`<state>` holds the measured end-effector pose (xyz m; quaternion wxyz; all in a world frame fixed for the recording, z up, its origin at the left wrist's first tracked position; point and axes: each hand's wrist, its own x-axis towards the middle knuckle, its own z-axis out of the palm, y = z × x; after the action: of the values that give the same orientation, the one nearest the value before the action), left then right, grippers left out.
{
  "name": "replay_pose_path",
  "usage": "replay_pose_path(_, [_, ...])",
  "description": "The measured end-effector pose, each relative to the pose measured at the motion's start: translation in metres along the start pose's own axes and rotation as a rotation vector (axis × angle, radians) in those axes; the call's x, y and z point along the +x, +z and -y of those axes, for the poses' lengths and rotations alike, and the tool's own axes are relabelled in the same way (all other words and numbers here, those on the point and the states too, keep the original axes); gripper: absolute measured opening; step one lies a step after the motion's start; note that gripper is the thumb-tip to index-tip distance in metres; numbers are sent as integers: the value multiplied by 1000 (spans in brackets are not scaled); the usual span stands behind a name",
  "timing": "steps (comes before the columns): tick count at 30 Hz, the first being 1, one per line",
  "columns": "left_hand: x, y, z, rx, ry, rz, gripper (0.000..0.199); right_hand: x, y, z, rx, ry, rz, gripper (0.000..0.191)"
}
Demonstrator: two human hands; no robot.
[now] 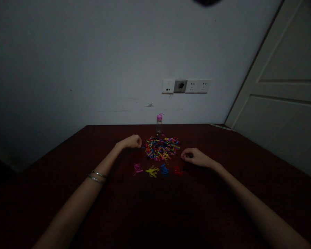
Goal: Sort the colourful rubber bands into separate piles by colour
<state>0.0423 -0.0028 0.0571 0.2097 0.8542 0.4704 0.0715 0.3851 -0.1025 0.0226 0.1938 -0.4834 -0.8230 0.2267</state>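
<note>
A heap of small multicoloured rubber bands (pixel 160 148) lies on the dark red table (pixel 155 207). My left hand (pixel 133 141), with bracelets (pixel 96 177) on its forearm, is closed at the heap's left edge. A blue band (pixel 143 147) shows by its fingertips; whether they grip it is unclear. To the right of the heap, my right hand (pixel 195 156) has thumb and fingers drawn together, and anything in the pinch is too dark to make out. Nearer me, a row of small piles holds pink bands (pixel 137 169), yellow bands (pixel 152 171), blue bands (pixel 164 170) and red bands (pixel 177 170).
Behind the heap stands a small clear bottle (pixel 159 126) with a pink cap. The table meets a pale wall (pixel 106 69) carrying sockets (pixel 197 86). A white panelled door (pixel 282 100) rises on the right, and a thin strip (pixel 221 127) lies at the far right edge.
</note>
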Motion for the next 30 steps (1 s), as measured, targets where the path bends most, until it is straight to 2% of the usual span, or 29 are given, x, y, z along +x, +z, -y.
replay_pose_path(4, [-2,-1,-1,-1,18,33,14,0,-1,2,-1,-3,9,21])
replay_pose_path(7, [-3,1,-13,-35,61,39,15,0,-1,2,-7,-5,11,21])
replay_pose_path(10, [-5,8,-35,-68,145,71,16,0,0,2,-6,-7,10,21])
replay_pose_path(16, [-12,31,-88,-148,279,246,14,0,1,-1,-5,-17,0,21])
replay_pose_path(19, [-16,40,-104,-168,339,292,13,0,2,-1,-2,-10,-18,20])
replay_pose_path(25, [-16,51,-106,-200,405,352,14,1,8,-1,1,38,-144,24])
replay_pose_path(30, [-10,48,-94,-360,371,342,15,0,14,3,-172,11,-233,26])
